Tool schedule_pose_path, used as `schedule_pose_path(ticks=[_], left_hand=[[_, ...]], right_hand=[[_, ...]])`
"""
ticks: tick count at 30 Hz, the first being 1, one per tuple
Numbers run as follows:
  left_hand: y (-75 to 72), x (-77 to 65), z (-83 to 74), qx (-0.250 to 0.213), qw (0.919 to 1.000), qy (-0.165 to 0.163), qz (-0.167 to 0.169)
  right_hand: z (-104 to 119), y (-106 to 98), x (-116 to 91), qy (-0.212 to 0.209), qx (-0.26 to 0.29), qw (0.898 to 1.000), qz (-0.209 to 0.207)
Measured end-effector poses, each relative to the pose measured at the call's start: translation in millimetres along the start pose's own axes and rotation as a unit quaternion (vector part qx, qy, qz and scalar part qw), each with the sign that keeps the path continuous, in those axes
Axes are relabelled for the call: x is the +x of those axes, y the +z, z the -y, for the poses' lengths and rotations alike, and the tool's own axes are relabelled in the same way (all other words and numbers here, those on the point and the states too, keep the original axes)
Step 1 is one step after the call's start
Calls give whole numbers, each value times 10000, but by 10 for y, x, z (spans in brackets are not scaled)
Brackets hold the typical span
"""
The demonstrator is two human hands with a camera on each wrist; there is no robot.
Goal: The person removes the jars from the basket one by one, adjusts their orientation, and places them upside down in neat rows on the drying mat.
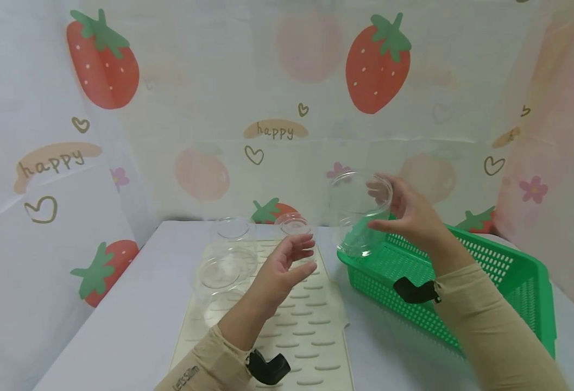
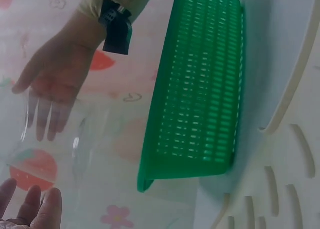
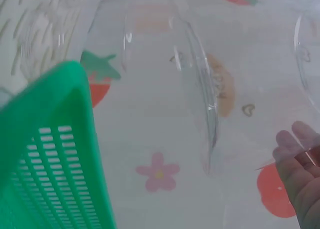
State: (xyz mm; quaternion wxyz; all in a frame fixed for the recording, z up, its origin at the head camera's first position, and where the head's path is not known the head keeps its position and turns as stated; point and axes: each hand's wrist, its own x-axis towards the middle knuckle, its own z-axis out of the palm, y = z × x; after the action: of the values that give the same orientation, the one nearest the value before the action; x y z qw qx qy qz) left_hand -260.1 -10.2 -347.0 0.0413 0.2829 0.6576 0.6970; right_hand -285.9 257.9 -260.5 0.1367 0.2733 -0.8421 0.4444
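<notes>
My right hand [image 1: 411,214] grips a clear cylindrical container [image 1: 350,203] by its side, lifted above the near-left corner of a green basket [image 1: 438,304]. In the left wrist view, the fingers of that hand show through the clear wall. My left hand [image 1: 282,271] hovers over a cream mat [image 1: 311,342], fingers loosely bent, with nothing in them. Around it on the mat stand several other clear containers [image 1: 225,271], their outlines faint. The right wrist view shows a clear curved rim [image 3: 210,104] close up, with fingers [image 3: 295,174] at the right edge.
The perforated green basket stands right of the mat on a white tabletop [image 1: 106,336]. Raised oval ridges cover the mat. A pale curtain [image 1: 208,70] printed with strawberries and hearts hangs behind and at both sides.
</notes>
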Motion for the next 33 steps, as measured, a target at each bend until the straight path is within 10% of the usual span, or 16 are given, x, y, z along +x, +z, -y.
schedule_pose_path(ticks=[12, 33], left_hand=[[-9, -139, 44, -6, 9991, -370, 183], [31, -202, 101, -809, 9958, -96, 418]], right_hand=[[-10, 243, -198, -874, 2573, 9624, -42], [-9, 532, -409, -1817, 4016, 8973, -248]])
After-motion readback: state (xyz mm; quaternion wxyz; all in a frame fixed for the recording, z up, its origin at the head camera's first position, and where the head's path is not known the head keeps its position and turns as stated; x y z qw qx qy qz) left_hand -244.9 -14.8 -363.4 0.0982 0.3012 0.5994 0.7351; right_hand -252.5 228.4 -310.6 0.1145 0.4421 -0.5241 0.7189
